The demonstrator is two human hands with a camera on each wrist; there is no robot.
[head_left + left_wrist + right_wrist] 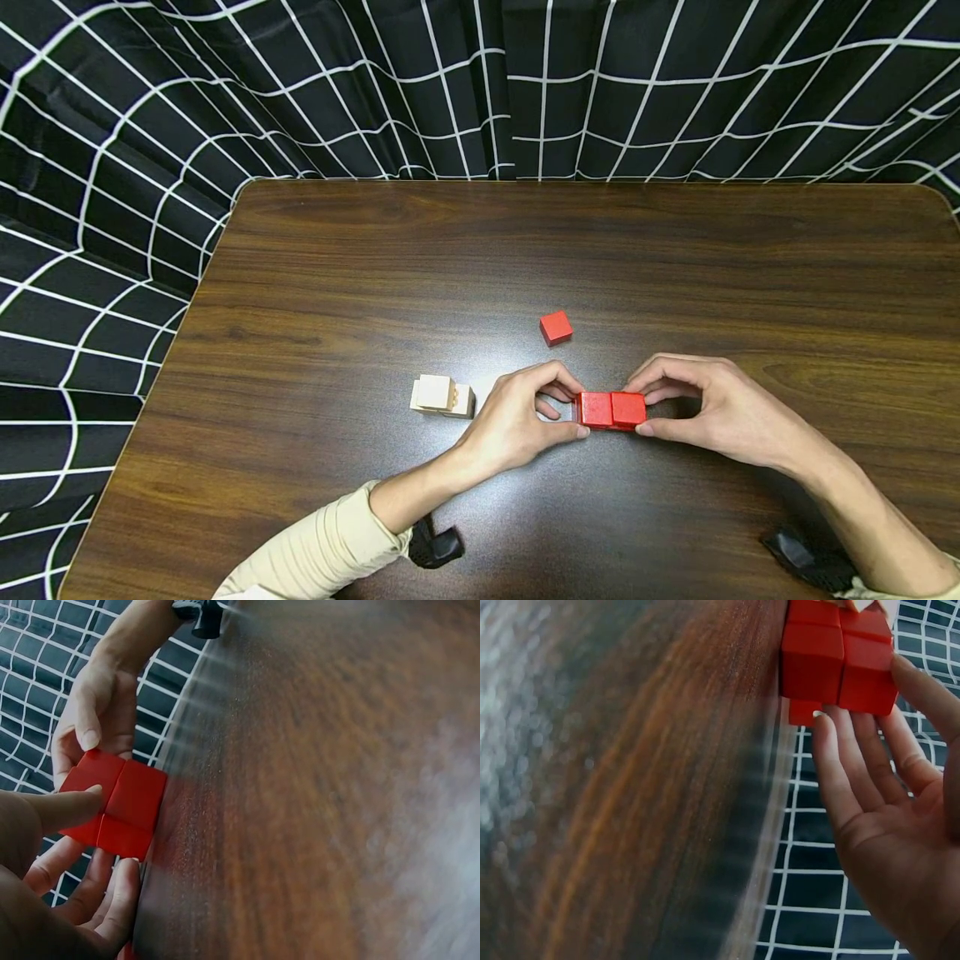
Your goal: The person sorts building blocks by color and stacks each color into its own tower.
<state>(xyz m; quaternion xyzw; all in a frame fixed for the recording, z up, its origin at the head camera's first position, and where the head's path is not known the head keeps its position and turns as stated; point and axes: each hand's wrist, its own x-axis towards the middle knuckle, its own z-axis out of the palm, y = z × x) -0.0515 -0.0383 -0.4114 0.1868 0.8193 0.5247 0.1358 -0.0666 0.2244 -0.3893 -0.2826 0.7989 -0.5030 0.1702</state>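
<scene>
Several red cubes (628, 409) stand pressed together in two layers on the table, two side by side on top. My left hand (510, 421) pinches the left end of this stack, thumb on the near side and index finger on the far side. From the right, my right hand (723, 412) pinches the other end in the same way, its remaining fingers loosely bent. In the left wrist view the red stack (135, 795) shows between both hands. The right wrist view shows the stack's (814, 664) faces with a narrow seam between columns.
A lone red cube (556, 328) lies beyond the stack, toward the back. Left of my left hand sits a small group of pale wooden cubes (437, 393), one raised on top. The brown wood table (337, 275) ends at a dark curtain with a white grid (450, 92).
</scene>
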